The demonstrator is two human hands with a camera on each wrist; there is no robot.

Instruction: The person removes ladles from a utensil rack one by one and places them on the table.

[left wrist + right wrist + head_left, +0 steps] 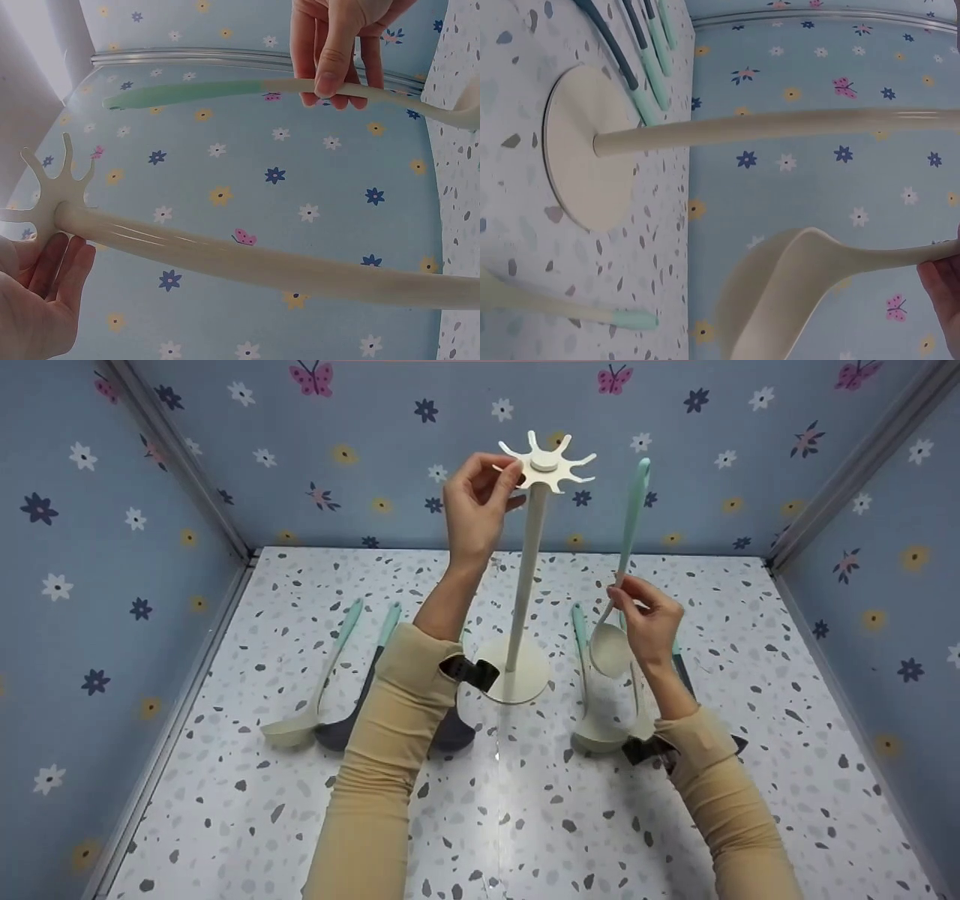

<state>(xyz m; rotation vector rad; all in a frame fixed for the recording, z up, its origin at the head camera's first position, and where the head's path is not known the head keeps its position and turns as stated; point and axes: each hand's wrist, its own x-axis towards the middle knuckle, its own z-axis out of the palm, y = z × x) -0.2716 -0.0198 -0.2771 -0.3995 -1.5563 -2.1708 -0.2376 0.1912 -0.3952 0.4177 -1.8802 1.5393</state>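
My left hand (476, 506) pinches the edge of the hooked top of a cream utensil stand (531, 562). The stand is upright, its round base on the table and its several prongs spread outward at the top. My right hand (649, 619) holds a cream ladle (611, 651) by the lower part of its handle, to the right of the pole. The ladle's mint handle end (635, 506) points up and its bowl hangs down, above the table. In the left wrist view, the fingertips of my right hand (341, 52) pinch the handle below its mint part.
Left of the stand lie a cream ladle (292, 727) and dark utensils (454, 731), partly behind my left sleeve. On the right are another cream ladle (600, 735) and more utensils, partly hidden by my right arm. Flowered walls (337, 510) enclose the speckled table (525, 825).
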